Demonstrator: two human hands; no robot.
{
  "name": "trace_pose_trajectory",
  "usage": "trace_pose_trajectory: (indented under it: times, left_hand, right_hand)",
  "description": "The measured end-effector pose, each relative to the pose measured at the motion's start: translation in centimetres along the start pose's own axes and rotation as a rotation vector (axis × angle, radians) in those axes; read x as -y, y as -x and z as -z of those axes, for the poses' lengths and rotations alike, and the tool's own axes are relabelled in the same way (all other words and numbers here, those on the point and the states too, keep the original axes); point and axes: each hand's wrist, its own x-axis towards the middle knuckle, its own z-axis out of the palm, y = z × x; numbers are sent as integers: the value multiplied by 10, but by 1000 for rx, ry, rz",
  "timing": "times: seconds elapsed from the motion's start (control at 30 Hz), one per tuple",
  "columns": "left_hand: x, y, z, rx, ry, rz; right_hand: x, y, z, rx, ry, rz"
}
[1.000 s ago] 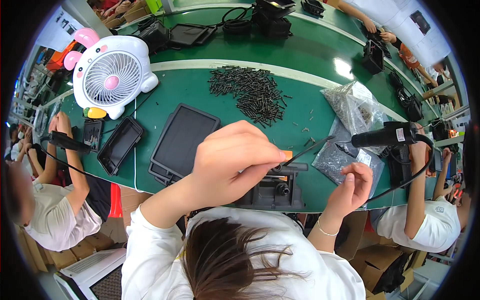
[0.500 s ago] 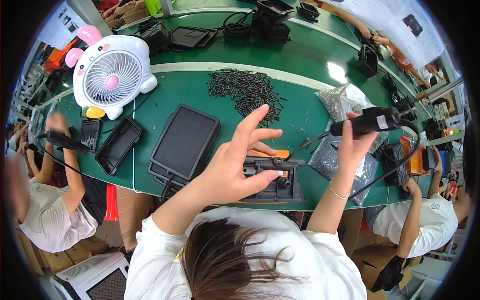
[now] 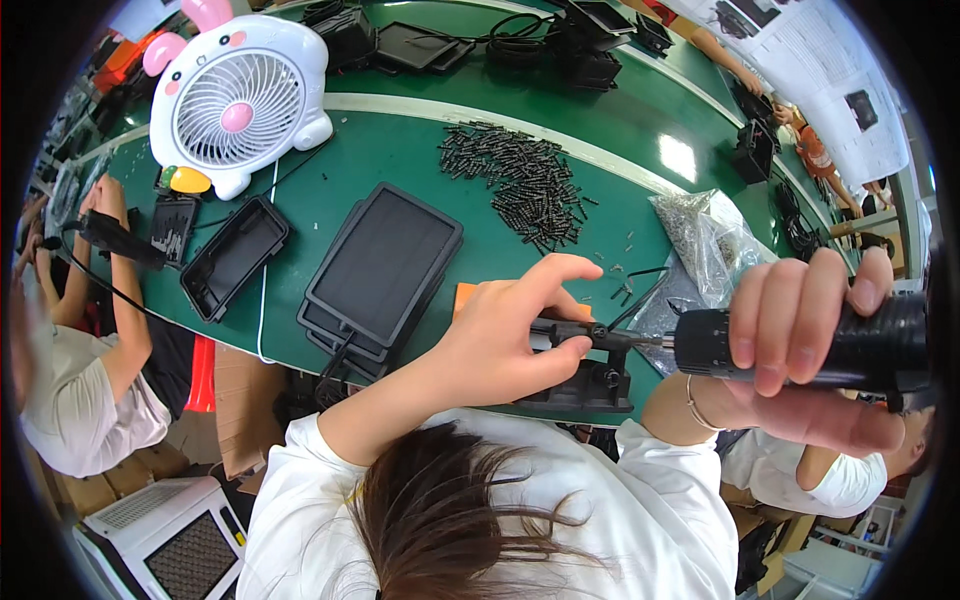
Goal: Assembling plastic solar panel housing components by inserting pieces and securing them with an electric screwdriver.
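Note:
My right hand [image 3: 790, 350] is wrapped round a black electric screwdriver [image 3: 705, 342]. The driver lies nearly level, its bit pointing left at the right side of a black plastic bracket [image 3: 590, 393]; exact contact is hard to make out. Over the bracket's left part rests my left hand [image 3: 505, 335], thumb and index finger spread apart, the thumb along the bracket. An orange piece [image 3: 463, 297] shows beside that hand, partly covered. Beyond the hands lies a heap of black screws [image 3: 515, 180]. Several loose screws are scattered right of it.
Stacked black panels [image 3: 385, 265] lie left of my hands, with an open black box [image 3: 235, 258] farther left. A white rabbit-shaped fan [image 3: 240, 105] stands at the back left. Clear bags of small parts [image 3: 700, 235] are on the right. Co-workers sit at both sides.
The screwdriver has swung from tilted above the bracket to nearly level, bit pointing left, and is now closer to view. My left hand has shifted right, its index finger bending.

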Motion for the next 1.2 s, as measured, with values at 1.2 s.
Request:
trace_pose_trajectory:
  times: [1.2]
  left_hand:
    - [2, 2, -6, -121, 5, -28]
  right_hand:
    - [-43, 1, -24, -242, 222, 45]
